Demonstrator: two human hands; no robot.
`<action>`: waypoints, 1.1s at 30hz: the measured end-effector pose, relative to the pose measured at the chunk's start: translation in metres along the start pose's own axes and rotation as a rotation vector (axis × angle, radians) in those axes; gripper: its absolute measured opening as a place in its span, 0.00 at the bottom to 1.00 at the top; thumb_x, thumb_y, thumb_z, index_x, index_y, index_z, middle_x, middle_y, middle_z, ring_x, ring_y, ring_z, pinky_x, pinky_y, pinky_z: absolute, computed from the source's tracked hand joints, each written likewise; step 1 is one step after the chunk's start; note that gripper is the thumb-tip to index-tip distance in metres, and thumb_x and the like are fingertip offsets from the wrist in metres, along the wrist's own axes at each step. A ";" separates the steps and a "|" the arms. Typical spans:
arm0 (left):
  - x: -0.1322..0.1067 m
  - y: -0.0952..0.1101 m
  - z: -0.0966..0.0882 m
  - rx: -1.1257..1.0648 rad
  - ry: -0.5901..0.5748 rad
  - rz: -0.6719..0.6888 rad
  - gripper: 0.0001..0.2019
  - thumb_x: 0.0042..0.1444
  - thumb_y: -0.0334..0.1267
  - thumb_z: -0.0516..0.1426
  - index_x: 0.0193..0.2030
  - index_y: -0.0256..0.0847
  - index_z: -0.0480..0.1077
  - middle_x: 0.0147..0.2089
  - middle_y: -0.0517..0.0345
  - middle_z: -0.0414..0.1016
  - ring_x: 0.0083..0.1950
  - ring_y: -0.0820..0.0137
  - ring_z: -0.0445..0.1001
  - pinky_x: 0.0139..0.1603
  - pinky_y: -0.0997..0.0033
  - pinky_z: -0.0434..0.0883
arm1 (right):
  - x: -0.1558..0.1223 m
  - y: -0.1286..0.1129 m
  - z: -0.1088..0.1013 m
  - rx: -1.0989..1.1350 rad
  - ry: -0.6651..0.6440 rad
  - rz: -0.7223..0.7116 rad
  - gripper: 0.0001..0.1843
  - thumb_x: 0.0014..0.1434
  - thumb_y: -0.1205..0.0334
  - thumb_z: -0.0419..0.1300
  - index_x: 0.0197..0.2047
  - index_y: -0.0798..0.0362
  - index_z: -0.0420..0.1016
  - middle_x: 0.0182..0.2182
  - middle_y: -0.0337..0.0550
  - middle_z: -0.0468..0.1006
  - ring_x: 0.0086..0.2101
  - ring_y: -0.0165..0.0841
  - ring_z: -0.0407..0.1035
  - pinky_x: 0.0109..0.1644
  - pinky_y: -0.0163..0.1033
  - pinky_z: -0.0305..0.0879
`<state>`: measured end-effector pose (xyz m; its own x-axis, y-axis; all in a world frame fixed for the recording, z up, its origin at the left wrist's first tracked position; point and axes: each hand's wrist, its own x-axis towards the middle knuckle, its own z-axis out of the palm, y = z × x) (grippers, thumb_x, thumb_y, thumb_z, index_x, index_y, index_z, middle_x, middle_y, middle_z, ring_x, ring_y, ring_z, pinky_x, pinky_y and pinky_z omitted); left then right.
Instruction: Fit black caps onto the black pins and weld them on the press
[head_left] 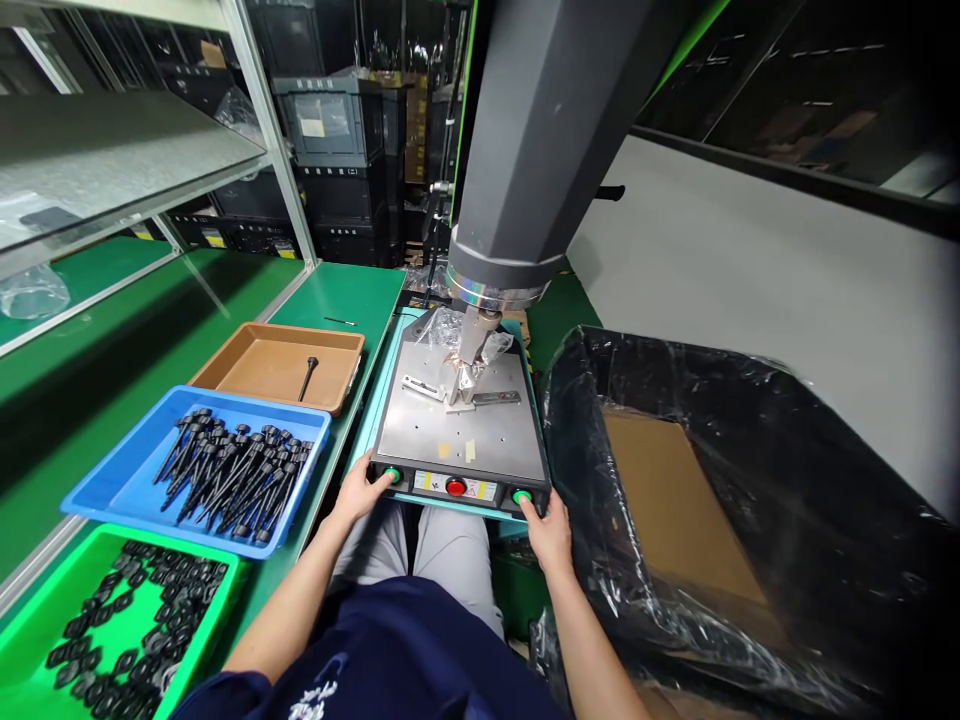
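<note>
My left hand rests at the machine's front left corner, its thumb on the left green button. My right hand grips the front right corner, thumb against the right green button. A red button sits between them. On the grey metal plate a shiny fixture stands under the machine's big grey head, whose horn is down on the fixture. Both hands hold nothing else.
Left of the machine, a brown tray holds one black pin, a blue tray holds several long black pins, and a green tray holds several small black parts. A bag-lined cardboard box stands on the right. Shelving rises at the left.
</note>
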<state>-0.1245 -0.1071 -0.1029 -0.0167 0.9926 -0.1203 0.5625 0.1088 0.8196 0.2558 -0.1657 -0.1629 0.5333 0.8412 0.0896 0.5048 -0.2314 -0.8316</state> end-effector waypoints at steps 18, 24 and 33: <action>0.032 0.123 0.030 -0.710 -0.255 0.255 0.40 0.60 0.55 0.55 0.74 0.48 0.44 0.65 0.41 0.66 0.55 0.61 0.76 0.55 0.55 0.73 | -0.003 0.004 0.005 0.018 0.039 0.030 0.39 0.56 0.38 0.56 0.62 0.57 0.67 0.55 0.57 0.72 0.57 0.51 0.64 0.61 0.53 0.60; 0.066 0.169 0.052 -0.867 -0.385 0.279 0.44 0.57 0.60 0.56 0.74 0.53 0.40 0.71 0.42 0.56 0.60 0.58 0.72 0.57 0.56 0.72 | -0.004 0.012 0.006 0.034 0.015 0.055 0.39 0.57 0.38 0.54 0.63 0.57 0.66 0.57 0.57 0.71 0.57 0.50 0.65 0.61 0.52 0.60; 0.077 0.180 0.053 -0.902 -0.258 0.377 0.28 0.61 0.55 0.55 0.64 0.44 0.65 0.71 0.45 0.59 0.63 0.55 0.70 0.57 0.57 0.71 | 0.011 -0.043 -0.005 -0.062 0.233 -0.122 0.26 0.59 0.48 0.54 0.53 0.58 0.73 0.51 0.59 0.73 0.54 0.49 0.66 0.60 0.55 0.62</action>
<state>0.0195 -0.0143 0.0057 0.2724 0.9402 0.2045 -0.3430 -0.1037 0.9336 0.2436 -0.1486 -0.1235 0.6042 0.7310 0.3172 0.6117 -0.1703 -0.7726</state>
